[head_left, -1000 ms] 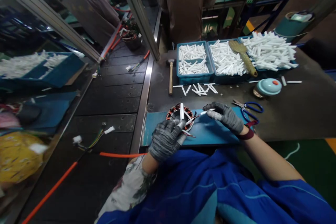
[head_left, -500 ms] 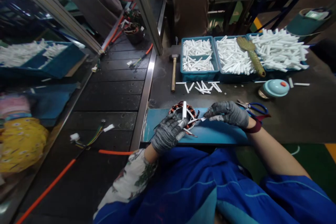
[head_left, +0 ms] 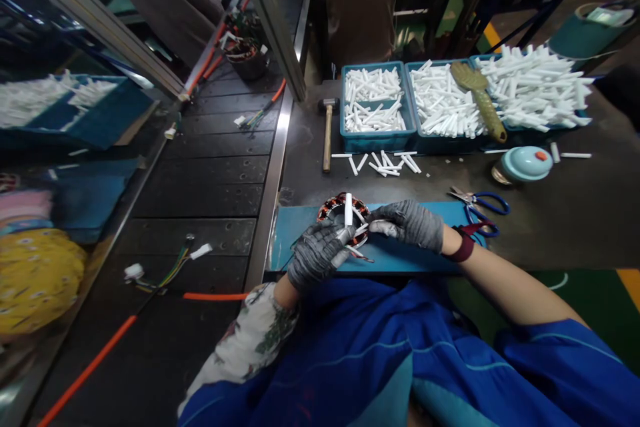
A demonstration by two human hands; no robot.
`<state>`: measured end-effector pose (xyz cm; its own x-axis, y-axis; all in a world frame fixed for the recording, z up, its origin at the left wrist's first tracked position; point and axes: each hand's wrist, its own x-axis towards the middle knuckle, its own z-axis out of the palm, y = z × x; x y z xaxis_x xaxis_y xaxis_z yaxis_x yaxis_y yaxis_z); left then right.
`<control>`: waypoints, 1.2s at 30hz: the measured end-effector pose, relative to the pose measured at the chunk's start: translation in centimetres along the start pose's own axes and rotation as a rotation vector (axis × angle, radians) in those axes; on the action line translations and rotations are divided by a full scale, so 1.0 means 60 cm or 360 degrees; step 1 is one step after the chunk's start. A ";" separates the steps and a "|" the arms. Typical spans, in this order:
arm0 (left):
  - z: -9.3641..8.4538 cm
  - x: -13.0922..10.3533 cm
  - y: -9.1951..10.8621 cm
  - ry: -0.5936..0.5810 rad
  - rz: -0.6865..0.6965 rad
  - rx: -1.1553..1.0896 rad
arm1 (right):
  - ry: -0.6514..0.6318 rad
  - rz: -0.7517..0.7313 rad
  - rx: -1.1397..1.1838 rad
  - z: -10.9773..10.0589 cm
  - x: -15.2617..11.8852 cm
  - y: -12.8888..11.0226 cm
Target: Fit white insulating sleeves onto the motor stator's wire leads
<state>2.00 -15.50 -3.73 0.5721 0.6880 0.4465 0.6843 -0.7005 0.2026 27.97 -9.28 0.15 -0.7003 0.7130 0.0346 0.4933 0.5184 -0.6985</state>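
A motor stator (head_left: 327, 209) with copper-coloured windings lies on the blue mat (head_left: 400, 255), white tube sleeves standing out of it. My left hand (head_left: 320, 253), in a grey glove, is closed over its near left side, the fingers at the sleeves and wires. One thick white sleeve (head_left: 349, 208) points up beyond those fingers. At the stator's right rim, my gloved right hand (head_left: 407, 223) pinches the end of a thin white sleeve (head_left: 361, 230); its fingertips partly hide the wire there. Another sleeved wire (head_left: 357, 253) sticks out toward me.
Blue bins (head_left: 377, 141) of white sleeves stand behind, a brush (head_left: 480, 100) lying across them. A hammer (head_left: 327, 137), loose sleeves (head_left: 385, 165), scissors (head_left: 483, 203) and a round light-blue container (head_left: 527, 164) share the table. Left runs a slatted line with an orange-sleeved cable (head_left: 95, 363); co-workers stand beyond.
My right hand has moved left, from holding a wire end away from the stator to the stator's rim. It has uncovered more of the scissors. My left hand stays in place.
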 end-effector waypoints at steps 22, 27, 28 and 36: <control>0.002 0.009 -0.001 0.0006 0.0054 0.0016 | 0.0488 0.0154 -0.0426 0.048 -0.056 0.000; 0.005 0.006 -0.001 0.0024 -0.0022 0.0032 | 0.0197 0.0213 -0.0145 0.034 -0.036 -0.006; 0.006 0.005 -0.001 -0.0009 -0.0030 0.0032 | 0.0138 0.0248 0.0023 0.029 -0.032 -0.008; 0.008 0.002 -0.004 -0.0129 -0.0079 0.0029 | -0.0447 0.0746 0.1427 0.023 -0.010 -0.010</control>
<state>2.13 -15.15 -4.12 0.5716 0.7352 0.3642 0.7204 -0.6622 0.2062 27.37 -10.69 -0.44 -0.6891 0.5573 -0.4631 0.2635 -0.4026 -0.8766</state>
